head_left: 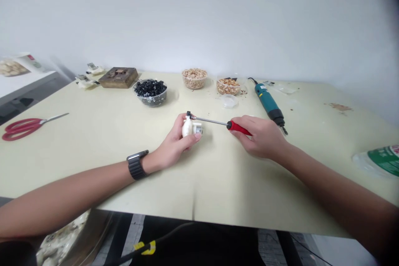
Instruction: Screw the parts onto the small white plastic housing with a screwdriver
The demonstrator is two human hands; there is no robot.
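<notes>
Near the middle of the view, my left hand (174, 143) grips a small white plastic part (187, 128) with a grey round end facing right. A small black piece (188, 114) sits on top of that part. My right hand (263, 136) is closed around the red handle of a screwdriver (239, 127). Its metal shaft points left, and the tip is at the black piece; whether a screw is there is too small to tell. Both hands are just above the table.
On the table (218, 199) stand tubs of black pieces (151, 91), small brass-coloured pieces (194, 79) and copper-coloured pieces (228, 86). A teal power tool (268, 102) lies right, red scissors (25, 126) left. Behind are a metal block (118, 77) and white parts (85, 83).
</notes>
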